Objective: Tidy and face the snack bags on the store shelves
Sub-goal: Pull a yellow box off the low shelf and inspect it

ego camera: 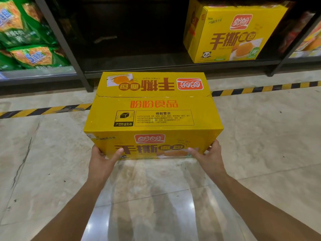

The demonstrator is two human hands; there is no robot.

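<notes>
- Nearest, two bare forearms (81, 206) stretched forward over a pale tiled floor (43, 153).
- Left hand (102, 159) clasping the near left lower corner of a yellow carton (152, 115), thumb on its front face; right hand (207, 156) clasping the near right lower corner.
- Carton closed, just short of the front edge of the bottom shelf (139, 66); lifted or resting on the floor, impossible to tell.
- At that shelf's right end, a matching second carton (232, 33) facing out, dark gap to its left.
- On the neighbouring shelf, far left, green snack bags (26, 32), heaped unevenly.
- Judged early: carton not yet shelved, bags not yet faced.
</notes>
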